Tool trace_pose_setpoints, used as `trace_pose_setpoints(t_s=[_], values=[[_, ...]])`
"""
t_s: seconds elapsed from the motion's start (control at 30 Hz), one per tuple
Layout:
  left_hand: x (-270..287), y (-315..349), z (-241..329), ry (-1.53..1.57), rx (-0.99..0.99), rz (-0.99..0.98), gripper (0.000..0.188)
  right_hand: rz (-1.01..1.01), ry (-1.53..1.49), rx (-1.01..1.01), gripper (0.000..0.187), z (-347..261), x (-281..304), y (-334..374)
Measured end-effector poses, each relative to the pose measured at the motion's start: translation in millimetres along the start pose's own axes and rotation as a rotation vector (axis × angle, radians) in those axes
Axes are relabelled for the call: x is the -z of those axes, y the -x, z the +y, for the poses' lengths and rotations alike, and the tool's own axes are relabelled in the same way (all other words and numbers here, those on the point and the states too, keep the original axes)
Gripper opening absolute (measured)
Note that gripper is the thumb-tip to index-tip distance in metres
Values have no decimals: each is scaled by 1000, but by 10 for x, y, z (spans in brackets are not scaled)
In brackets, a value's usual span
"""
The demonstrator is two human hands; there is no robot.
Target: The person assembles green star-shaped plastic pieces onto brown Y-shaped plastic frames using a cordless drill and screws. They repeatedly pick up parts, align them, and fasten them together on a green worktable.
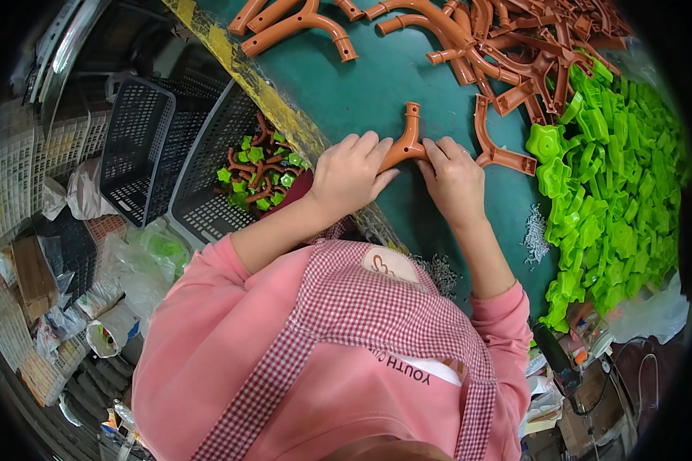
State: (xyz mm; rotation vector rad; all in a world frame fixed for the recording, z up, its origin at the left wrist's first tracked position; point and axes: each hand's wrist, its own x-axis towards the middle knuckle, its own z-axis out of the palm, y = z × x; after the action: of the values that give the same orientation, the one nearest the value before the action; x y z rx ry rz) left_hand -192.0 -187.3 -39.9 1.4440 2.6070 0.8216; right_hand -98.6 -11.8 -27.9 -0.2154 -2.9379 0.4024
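Note:
Between my hands is a brown plastic branch-shaped piece, forked in three, one arm pointing away from me. My left hand closes round its left arm, fingers wrapped over it. The fingers of my right hand pinch its right end, which they partly cover. Just right of my right hand, another forked brown piece lies open side up on the green tabletop. Small silvery screws lie in a little heap farther right, and a second heap of screws sits near the table edge by my apron.
Many brown branch pieces are piled at the far right. Bright green flower-shaped parts form a big heap on the right. Left of the yellow-marked table edge, a grey crate holds brown-and-green assemblies; a dark crate stands beside it.

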Motion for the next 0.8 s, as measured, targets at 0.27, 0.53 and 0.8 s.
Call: trace_pose_setpoints(t_s=[0.27,0.53,0.8], values=[[258,-35,-53,486,10,-110,36,106,-619,-19,37,-76,248,134],[420,-60,73,673,-39,-148,35,-60,-939,-136,31,-98,473,188],[529,-20,45,633,5,-25,35,64,-465,15,35,-161,259,128]])
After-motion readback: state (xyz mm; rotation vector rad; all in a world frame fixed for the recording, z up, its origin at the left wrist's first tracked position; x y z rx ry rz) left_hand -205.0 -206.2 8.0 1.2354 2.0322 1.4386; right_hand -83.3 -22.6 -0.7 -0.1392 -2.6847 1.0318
